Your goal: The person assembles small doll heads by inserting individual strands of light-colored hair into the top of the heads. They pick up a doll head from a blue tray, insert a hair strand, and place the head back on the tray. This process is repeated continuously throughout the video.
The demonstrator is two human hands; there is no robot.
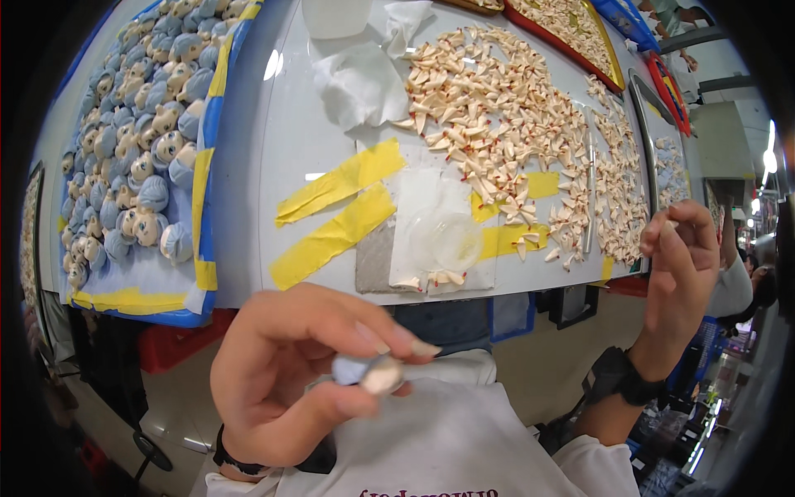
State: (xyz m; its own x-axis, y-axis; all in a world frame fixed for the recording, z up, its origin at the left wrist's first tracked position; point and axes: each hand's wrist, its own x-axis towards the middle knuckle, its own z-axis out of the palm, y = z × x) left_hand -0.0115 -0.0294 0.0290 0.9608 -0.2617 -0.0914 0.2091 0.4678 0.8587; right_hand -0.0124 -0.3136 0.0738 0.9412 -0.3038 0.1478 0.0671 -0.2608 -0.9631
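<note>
Using the heap of small cream pieces with red tips (489, 116) as the landmark here, since it takes up so much of the surface (277, 124). They're slim, tapered, kinda petal-like bits with a matte finish.

Left-hand grip (286, 373) is toward the wearer's body and left of the heap, thumb and fingers pinched around a little rounded doll head (360, 373): powder blue on one side, pale cream on the other, a bit blurred so no fine detail. Right-hand grip (683, 248) is up by the heap's near right corner, thumb and fingertips bunched together; honestly can't tell if there's anything between them.

Far left of the heap there's a blue tray (178, 318) with yellow tape on its rim, packed with glossy doll heads (153, 195), smooth molded blue hair and painted eyes. Just left of the heap is a crumpled, soft white tissue (360, 87). On its near left side, two wrinkly yellow tape strips (335, 236) and a round translucent plastic disc (457, 242). A thin shiny rod (590, 199) lies among the heap's right-hand pieces.
</note>
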